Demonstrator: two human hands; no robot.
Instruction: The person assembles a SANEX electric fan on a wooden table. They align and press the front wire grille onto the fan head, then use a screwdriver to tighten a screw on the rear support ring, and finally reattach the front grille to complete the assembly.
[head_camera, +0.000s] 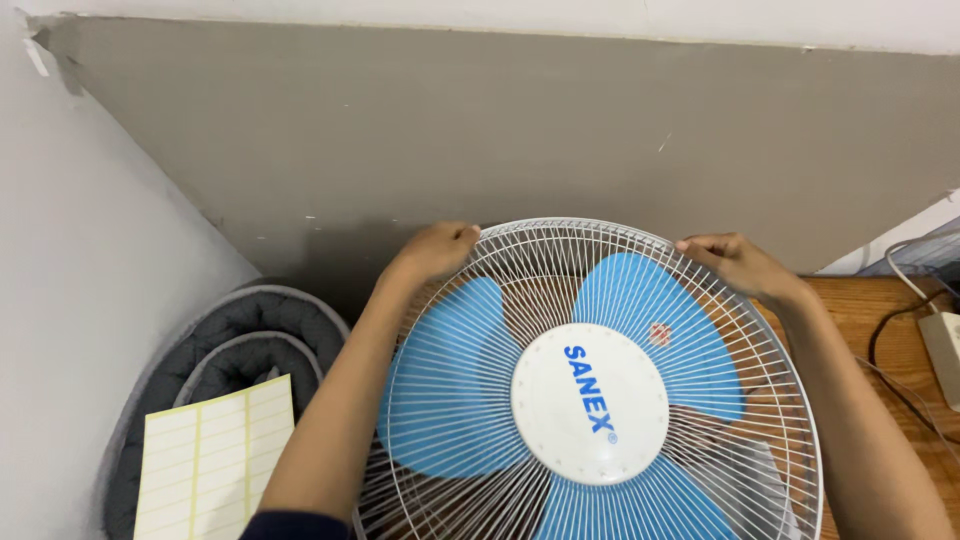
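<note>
Fan (590, 400) is lying face-up toward the camera, white wire guard (700, 300) over three blue blades (450, 380), round white hub cap (590, 405) in the middle. It is sitting partly over a wooden surface (860, 310), which is showing at the fan's right; the fan's left half is hanging out past that, above the floor corner.

Left hand (435, 250) is curling over the guard's upper-left rim, fingers hooked on the wires, grip closed on the guard. Right hand (735, 262) is doing the same at the upper-right rim, fingers bent over the outer ring, grip closed on the guard too. Both hands are sitting at the far edge of the fan, roughly level with each other, which reads as steadying or working the guard from two sides so it is not tipping.

Left of the fan, a rolled grey mat (250, 340) is lying against the wall, with a yellowish sheet of blank labels (215, 460) resting on it. Right of the fan, a white power strip (942, 355) and cables (895, 320) are lying on the wood. Behind the fan, a grey wall panel (500, 120).

Hidden: fan's lower edge is getting cut off by the frame, stand and motor not visible, fingertips behind the rim not visible, so cannot tell whether they are pressing a clip.
</note>
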